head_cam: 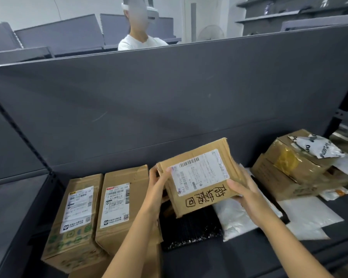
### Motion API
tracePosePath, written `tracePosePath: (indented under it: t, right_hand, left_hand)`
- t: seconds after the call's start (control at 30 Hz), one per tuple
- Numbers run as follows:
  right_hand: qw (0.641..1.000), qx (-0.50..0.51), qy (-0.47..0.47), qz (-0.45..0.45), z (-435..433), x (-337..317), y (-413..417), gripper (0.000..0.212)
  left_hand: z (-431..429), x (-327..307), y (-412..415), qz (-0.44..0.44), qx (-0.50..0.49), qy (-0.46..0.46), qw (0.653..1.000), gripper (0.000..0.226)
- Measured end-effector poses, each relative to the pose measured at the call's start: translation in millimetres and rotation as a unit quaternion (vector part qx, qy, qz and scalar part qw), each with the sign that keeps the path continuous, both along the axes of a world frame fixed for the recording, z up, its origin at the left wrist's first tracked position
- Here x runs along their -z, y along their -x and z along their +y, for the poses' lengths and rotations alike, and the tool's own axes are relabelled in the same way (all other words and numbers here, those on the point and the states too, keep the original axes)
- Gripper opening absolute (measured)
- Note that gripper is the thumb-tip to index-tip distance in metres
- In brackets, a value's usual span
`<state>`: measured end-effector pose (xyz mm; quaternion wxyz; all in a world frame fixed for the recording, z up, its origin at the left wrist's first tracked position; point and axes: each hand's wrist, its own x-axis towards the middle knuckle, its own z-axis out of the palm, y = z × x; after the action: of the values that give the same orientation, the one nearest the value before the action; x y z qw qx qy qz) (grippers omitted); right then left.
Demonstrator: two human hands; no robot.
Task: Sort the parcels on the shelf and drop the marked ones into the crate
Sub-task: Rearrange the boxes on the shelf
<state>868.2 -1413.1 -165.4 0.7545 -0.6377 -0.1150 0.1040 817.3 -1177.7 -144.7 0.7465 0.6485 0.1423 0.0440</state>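
In the head view, both hands hold one cardboard parcel (199,177) lifted above the shelf (249,249). The left hand (156,185) grasps its left edge, with the thumb on the top face near the corner of the white shipping label (199,172). The right hand (242,190) grasps the near right corner, thumb on top and fingers under. The parcel is tilted, so its top face turns toward the camera. Between the two thumbs, on the near edge of the top face, there is black handwriting (208,195); I judge this is the mark that the task speaks of, but I cannot read its meaning.

Just left of the grip, two upright brown boxes (96,213) with printed labels stand side by side, touching each other. Directly under the held parcel lies a black plastic bag (191,229), and beside it, under the right wrist, white soft mailers (301,215). Further right of the grip is a stack of taped cartons (289,167) with a grey bag on top.

The crate is not visible here, so I cannot tell if anything was dropped already. As a judgement, the task is in an early or middle part: this parcel is being checked, and many parcels remain on the shelf to sort.
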Motion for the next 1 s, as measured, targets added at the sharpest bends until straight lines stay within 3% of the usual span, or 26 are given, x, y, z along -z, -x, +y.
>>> tracePosePath:
  t: [0.13,0.27,0.33,0.43,0.53,0.63,0.73,0.87,1.0]
  right_hand:
    - [0.993,-0.034,0.104,-0.05,-22,-19,-13,0.081]
    - [0.966,-0.084,0.215,-0.117,-15,-37,-14,0.08]
    - [0.966,-0.088,0.209,-0.122,-9,-38,-14,0.079]
    - [0.969,-0.077,0.205,-0.111,-7,-29,-15,0.082]
    - [0.992,-0.058,0.103,-0.055,-6,-23,-9,0.086]
    - [0.999,-0.033,0.024,-0.003,6,-17,6,0.076]
    - [0.996,-0.053,0.07,-0.002,19,1,27,0.084]
    - [0.997,-0.035,0.054,0.033,6,13,37,0.074]
    - [0.998,-0.006,0.049,0.047,-28,14,47,0.083]
  left_hand:
    - [20,-10,1,-0.004,0.005,-0.076,0.997,0.037]
    - [13,-17,-1,0.01,0.197,-0.226,0.954,0.083]
    - [4,-10,0,0.036,0.225,-0.27,0.936,0.088]
    - [-5,2,3,0.023,0.187,-0.232,0.954,0.088]
    - [-11,5,5,0.007,0.158,-0.181,0.971,0.075]
    - [-23,6,4,-0.014,0.099,-0.075,0.992,0.064]
    - [-35,6,5,-0.016,0.051,0.017,0.998,0.06]
    - [-53,16,8,0.0,0.074,0.037,0.997,0.059]
    - [-74,30,8,0.025,0.131,0.072,0.988,0.066]
